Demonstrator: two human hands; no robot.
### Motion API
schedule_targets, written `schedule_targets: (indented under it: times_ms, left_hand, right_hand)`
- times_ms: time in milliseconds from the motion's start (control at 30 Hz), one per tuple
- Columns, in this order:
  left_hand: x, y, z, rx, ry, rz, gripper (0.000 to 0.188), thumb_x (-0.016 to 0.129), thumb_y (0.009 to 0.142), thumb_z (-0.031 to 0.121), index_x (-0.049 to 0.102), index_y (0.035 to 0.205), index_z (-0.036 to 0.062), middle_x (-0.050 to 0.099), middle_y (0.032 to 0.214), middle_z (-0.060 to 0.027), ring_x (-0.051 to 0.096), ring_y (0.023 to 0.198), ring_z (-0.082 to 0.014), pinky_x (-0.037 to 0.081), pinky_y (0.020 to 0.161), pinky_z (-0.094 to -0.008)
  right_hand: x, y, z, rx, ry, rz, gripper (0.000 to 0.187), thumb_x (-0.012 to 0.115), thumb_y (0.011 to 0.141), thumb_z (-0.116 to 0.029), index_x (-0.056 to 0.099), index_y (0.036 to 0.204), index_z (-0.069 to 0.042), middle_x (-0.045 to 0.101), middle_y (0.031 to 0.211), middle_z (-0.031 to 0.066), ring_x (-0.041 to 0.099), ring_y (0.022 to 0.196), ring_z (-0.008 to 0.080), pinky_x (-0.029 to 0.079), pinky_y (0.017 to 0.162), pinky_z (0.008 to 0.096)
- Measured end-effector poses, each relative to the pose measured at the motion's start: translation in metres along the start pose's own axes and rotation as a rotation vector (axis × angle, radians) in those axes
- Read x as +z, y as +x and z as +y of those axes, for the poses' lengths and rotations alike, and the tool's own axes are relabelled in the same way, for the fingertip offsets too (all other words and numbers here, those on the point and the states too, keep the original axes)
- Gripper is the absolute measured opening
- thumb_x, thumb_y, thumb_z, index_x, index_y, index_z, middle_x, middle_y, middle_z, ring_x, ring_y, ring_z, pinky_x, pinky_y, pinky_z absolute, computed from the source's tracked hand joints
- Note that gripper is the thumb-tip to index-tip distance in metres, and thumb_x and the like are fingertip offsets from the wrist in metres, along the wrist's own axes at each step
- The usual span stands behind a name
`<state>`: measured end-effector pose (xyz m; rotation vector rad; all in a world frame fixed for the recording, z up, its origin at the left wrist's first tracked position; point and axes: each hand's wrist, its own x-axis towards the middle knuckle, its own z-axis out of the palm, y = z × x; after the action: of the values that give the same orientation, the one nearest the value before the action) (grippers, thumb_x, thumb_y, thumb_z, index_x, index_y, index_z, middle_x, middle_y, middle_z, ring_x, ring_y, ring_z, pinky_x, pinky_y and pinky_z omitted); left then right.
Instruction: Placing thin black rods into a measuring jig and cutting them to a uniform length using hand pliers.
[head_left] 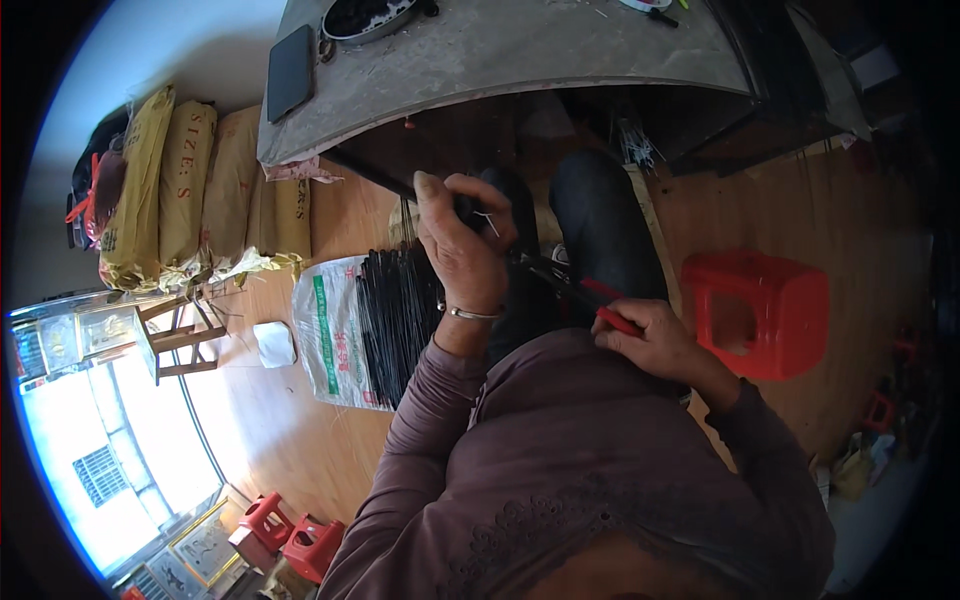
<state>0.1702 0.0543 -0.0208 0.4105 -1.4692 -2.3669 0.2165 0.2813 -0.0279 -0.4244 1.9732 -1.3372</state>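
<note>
My left hand (463, 250), a bracelet at its wrist, is raised above my lap and closed around a small dark piece (468, 211). A thin pale wire end (489, 220) sticks out beside that piece; its exact kind is unclear. Lower and to the right, my right hand (650, 335) grips pliers (605, 305) by their red handles. The dark jaws point up and left toward my left hand, apart from its fingers; whether they are parted is too dim to tell. Just left of my left wrist, a bundle of long thin black rods (395, 325) lies on a white woven sack (345, 350).
Ahead is a grey worktop (520, 55) bearing a dark phone (290, 72) and a bowl (370, 20) of black bits. Thin wires (636, 143) hang below it. A red plastic stool (760, 315) stands at right. Several tan sacks (185, 185) and a wooden stool (180, 340) are left.
</note>
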Motion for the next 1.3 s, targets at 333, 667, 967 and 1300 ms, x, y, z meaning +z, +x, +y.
schedule_targets:
  times_ms: [333,667,967,1300]
  left_hand:
    - [0.011,0.008,-0.005,-0.041,-0.086,-0.009,0.056,0.037,0.097,0.056,0.05,0.069,0.0088,0.043,0.053,0.0007,0.035,0.043,-0.0067,0.025,0.041,-0.0209]
    - [0.029,0.005,-0.003,-0.052,0.056,0.002,0.053,0.038,0.096,0.056,0.047,0.071,0.0097,0.037,0.052,0.0011,0.03,0.043,-0.0069,0.022,0.041,-0.0218]
    - [0.037,0.002,0.002,-0.034,0.106,0.048,0.06,0.043,0.095,0.055,0.059,0.071,0.0032,0.04,0.053,0.005,0.035,0.047,-0.003,0.025,0.045,-0.0205]
    - [0.03,0.001,-0.002,0.011,0.193,0.02,0.059,0.041,0.095,0.057,0.062,0.074,0.005,0.053,0.06,0.0011,0.044,0.051,-0.0062,0.033,0.046,-0.0203]
  right_hand:
    - [-0.014,-0.001,0.035,0.134,0.593,-0.072,0.037,0.054,0.073,0.002,0.059,0.11,0.002,0.036,0.146,0.0138,0.04,0.131,0.0261,0.036,0.105,0.0377]
    - [-0.016,0.019,0.015,-0.058,0.641,0.037,0.023,0.05,0.081,0.004,0.059,0.101,0.0,0.05,0.125,0.01,0.06,0.098,0.0182,0.049,0.085,0.0308]
    - [-0.064,0.023,-0.043,-0.657,-0.772,0.527,0.031,0.069,0.067,0.008,0.053,0.09,-0.004,0.053,0.111,0.0135,0.057,0.092,0.0277,0.047,0.075,0.0369]
    - [-0.094,0.028,-0.089,-0.749,-1.103,0.414,0.044,0.075,0.058,0.006,0.047,0.089,-0.008,0.053,0.104,0.0076,0.054,0.084,0.0238,0.039,0.073,0.0368]
